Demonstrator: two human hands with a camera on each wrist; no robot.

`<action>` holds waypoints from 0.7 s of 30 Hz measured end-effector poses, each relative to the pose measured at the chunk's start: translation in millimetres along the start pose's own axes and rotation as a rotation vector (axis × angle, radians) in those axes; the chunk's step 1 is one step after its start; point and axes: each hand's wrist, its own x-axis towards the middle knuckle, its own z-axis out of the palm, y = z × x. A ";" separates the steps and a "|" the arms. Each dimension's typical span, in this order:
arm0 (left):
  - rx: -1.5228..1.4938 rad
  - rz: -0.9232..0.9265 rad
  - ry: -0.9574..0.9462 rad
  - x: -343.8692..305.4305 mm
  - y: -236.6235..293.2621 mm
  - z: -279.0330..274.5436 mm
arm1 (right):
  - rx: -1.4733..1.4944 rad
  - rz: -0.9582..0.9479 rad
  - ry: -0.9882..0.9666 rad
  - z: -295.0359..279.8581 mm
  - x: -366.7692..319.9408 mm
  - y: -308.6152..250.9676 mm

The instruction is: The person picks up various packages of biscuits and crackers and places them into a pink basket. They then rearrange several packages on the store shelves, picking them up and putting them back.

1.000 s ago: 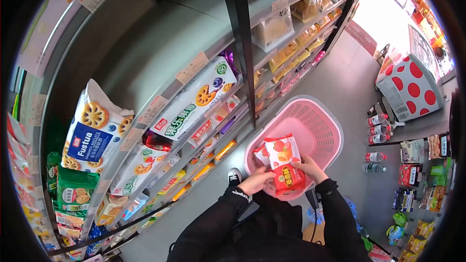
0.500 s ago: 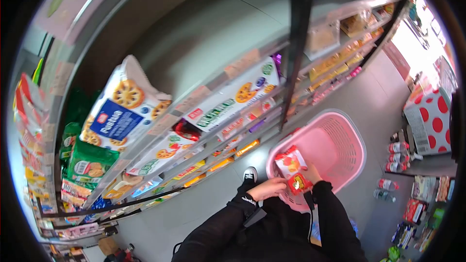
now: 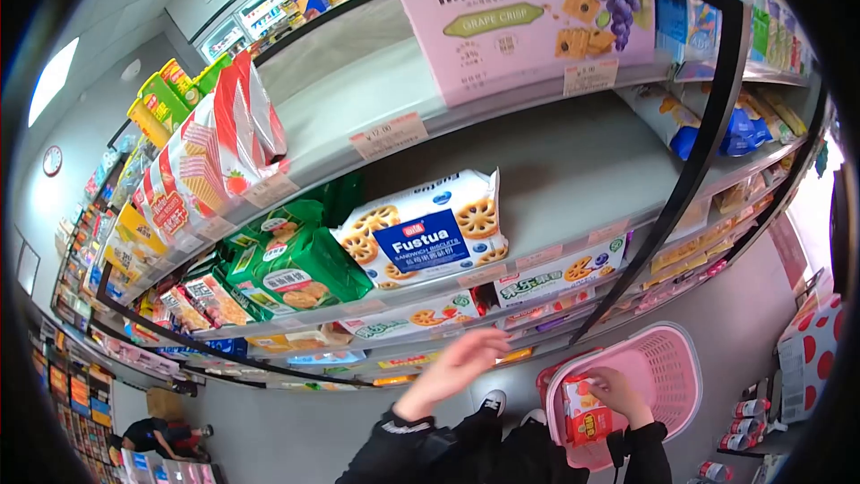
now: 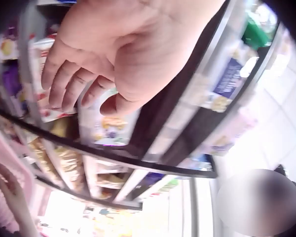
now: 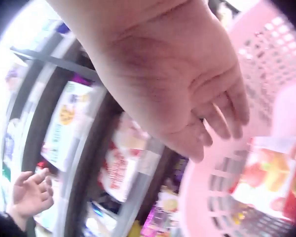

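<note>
Left hand hanging by shelf, fingers apart, empty; right hand hovering over pink basket, fingers loosely bent, empty, partly hiding red-white pack.

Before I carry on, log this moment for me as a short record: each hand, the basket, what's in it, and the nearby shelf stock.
Left hand: empty, fingers relaxed, in front of the shelves
Right hand: empty, fingers loosely bent, over the pink basket
Basket contents: red-and-white packet, fruit pictures on it
Fustua biscuits: on a shelf, beside green packs
Grape Crisp pack: one shelf above the Fustua biscuits
Background: another person, lower left of the head view
</note>
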 end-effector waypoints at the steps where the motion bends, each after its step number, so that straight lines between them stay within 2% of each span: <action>1: 0.025 0.119 0.118 -9.9 25.6 -5.6 | 0.061 -0.095 -0.007 -6.3 0.9 -29.5; 2: 0.048 0.238 0.238 -19.1 45.3 -10.2 | 0.119 -0.192 -0.017 -11.7 2.0 -57.1; 4: 0.135 0.513 0.497 -30.6 64.7 -18.3 | 0.089 -0.468 0.119 -24.0 0.6 -130.9; 6: 0.292 0.612 0.721 -32.7 78.5 -21.9 | -0.075 -0.735 0.308 -29.7 16.8 -171.9; 8: 0.338 0.624 0.728 -31.3 78.2 -27.9 | -0.120 -0.856 0.455 -29.2 33.8 -207.7; 11: 0.523 0.575 0.775 -24.9 78.4 -28.4 | -0.132 -0.817 0.538 -27.1 56.1 -254.3; 14: 0.616 0.525 0.829 -16.5 79.3 -32.1 | -0.249 -0.829 0.683 -26.4 81.8 -277.3; 16: 0.664 0.531 0.828 -13.7 77.0 -37.9 | -0.174 -0.701 0.416 -31.9 90.4 -285.2; 18: 0.656 0.537 0.805 -12.5 74.7 -40.7 | 0.011 -0.749 0.262 -33.1 101.7 -280.3; 20: 0.561 0.585 0.777 -9.7 78.4 -37.3 | 0.048 -0.842 0.337 -30.9 97.9 -276.6; 21: 0.528 0.663 0.749 -8.0 81.0 -34.9 | 0.181 -0.861 0.326 -29.8 96.4 -274.2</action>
